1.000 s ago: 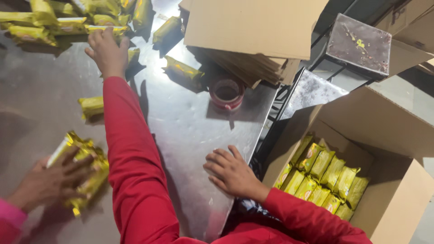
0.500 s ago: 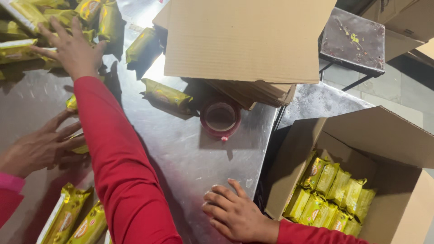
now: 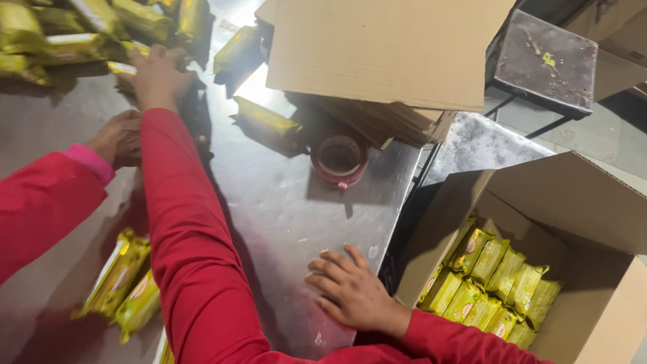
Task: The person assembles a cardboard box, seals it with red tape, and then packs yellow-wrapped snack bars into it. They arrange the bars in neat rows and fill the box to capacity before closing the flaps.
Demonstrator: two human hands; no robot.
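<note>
Yellow foil snack packets [image 3: 81, 40] are heaped at the steel table's [image 3: 283, 202] far edge; our left hand [image 3: 158, 74] grips 1 there, right hand [image 3: 350, 293] flat, holding nothing. We'd pinch squarely, avoiding the co-worker's hand [image 3: 118, 138].

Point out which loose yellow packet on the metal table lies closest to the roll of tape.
The yellow packet lying alone just up-left of the red tape roll, beside the flat cardboard stack. The other loose packets sit farther off, heaped at the top left or near the bottom-left edge.

Glossy foil packets [image 3: 128, 290], brushed-metal table [image 3: 283, 202]
</note>
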